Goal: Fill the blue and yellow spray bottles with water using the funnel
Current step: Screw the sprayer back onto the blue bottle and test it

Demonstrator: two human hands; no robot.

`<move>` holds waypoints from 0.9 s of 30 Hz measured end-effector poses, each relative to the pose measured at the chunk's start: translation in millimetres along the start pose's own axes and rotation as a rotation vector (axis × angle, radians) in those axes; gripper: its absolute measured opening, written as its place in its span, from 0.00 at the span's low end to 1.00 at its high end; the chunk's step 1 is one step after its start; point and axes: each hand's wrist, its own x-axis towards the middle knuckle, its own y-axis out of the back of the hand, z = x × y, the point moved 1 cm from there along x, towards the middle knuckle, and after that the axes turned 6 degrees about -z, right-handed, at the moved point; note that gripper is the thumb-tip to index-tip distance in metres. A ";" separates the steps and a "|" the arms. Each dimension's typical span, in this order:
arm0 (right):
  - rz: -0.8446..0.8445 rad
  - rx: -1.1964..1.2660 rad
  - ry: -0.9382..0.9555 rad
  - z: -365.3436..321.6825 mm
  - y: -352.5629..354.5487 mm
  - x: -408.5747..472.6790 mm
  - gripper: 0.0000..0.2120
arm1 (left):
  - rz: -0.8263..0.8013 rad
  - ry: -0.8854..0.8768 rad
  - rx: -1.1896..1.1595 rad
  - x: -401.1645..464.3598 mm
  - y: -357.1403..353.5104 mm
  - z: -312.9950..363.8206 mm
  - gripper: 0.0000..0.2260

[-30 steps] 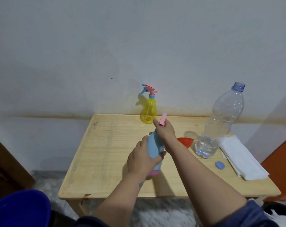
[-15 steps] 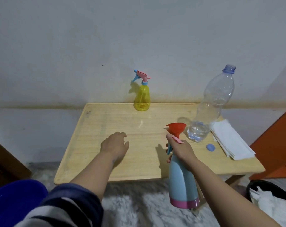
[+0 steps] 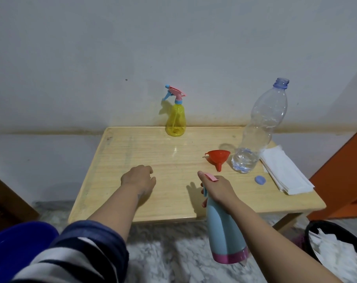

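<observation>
My right hand (image 3: 218,187) grips the pink spray head of the blue spray bottle (image 3: 224,229), which hangs upright in front of the table's near edge, off the tabletop. My left hand (image 3: 139,179) hovers over the wooden table (image 3: 132,160) with fingers loosely curled and holds nothing. The yellow spray bottle (image 3: 176,119) stands at the table's back edge with its pink and blue spray head on. A red funnel (image 3: 218,158) lies tilted on the table beside a large clear water bottle (image 3: 259,129), uncapped, with a little water at its bottom.
A blue bottle cap (image 3: 260,179) lies near a stack of white napkins (image 3: 283,172) at the table's right. A black bin (image 3: 341,246) with white paper stands on the floor at lower right. A blue basin (image 3: 14,248) is at lower left.
One second ago both hands held the blue bottle on the table. My right hand has since lifted it off toward me by the spray head; my left hand let go.
</observation>
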 end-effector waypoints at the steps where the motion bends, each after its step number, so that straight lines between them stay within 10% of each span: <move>1: -0.001 -0.021 0.004 -1.1 -3.9 -0.3 0.27 | 0.002 0.006 -0.004 -1.3 -0.4 -1.2 0.19; 27: -0.087 0.011 0.055 -38.7 -50.7 14.0 0.26 | 0.049 0.046 -0.048 -11.0 9.9 -22.8 0.18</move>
